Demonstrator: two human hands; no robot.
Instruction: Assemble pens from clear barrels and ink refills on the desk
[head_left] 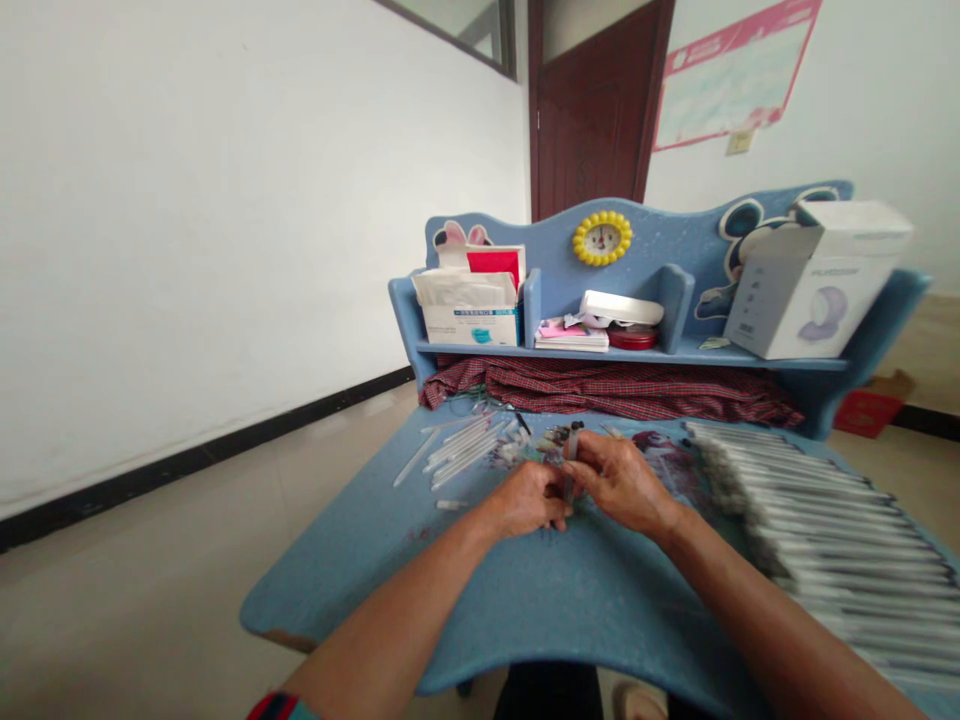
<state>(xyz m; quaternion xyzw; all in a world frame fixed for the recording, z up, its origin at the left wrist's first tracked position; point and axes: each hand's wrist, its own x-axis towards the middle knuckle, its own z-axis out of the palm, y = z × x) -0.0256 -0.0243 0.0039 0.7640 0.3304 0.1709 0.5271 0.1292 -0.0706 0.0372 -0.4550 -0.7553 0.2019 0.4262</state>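
In the middle of the blue desk (510, 590), my two hands meet around a slim translucent pen (572, 450) held upright, with a black piece at its top. My right hand (622, 484) pinches it from the right with closed fingers. My left hand (527, 498) is closed around its lower end, which the fingers mostly hide. Left of the hands lie several whitish pen tubes (469, 450) and a short clear piece (451, 505). Small loose parts (516, 445) are scattered just beyond my left hand. Many clear pens with dark ends (832, 540) lie in rows at the right.
A plaid cloth (600, 388) lies bunched under the shelf (480, 350). On the shelf stand a mask box (472, 322), a stack of papers (571, 340), a red round tin (632, 338) and a white carton (814, 285). A yellow flower clock (602, 239) is on the backboard.
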